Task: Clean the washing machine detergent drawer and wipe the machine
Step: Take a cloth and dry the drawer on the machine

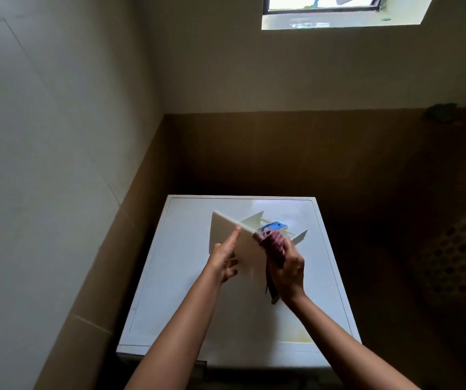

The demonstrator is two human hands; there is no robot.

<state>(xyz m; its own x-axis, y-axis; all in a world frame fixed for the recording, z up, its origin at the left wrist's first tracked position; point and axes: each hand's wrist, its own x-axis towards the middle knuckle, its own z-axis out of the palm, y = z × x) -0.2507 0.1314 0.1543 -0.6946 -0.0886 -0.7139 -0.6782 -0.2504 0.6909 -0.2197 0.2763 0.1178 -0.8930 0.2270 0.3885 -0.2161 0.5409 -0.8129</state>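
The white detergent drawer [250, 249] is out of the machine and held above the white washing machine top [181, 294]. Its flat front panel faces me, and a blue insert [274, 227] shows in a compartment behind it. My left hand [226, 257] grips the panel's left side, index finger stretched along its face and the other fingers curled under the edge. My right hand [288, 268] grips a reddish striped cloth [275, 244] bunched against the drawer's right side, just behind the panel. The cloth's tail hangs below the hand.
The machine stands in a corner, with a pale tiled wall [57, 136] to the left and brown tiles [282, 153] behind. A window [324, 9] is high on the back wall. A perforated basket [457, 249] is at the right edge.
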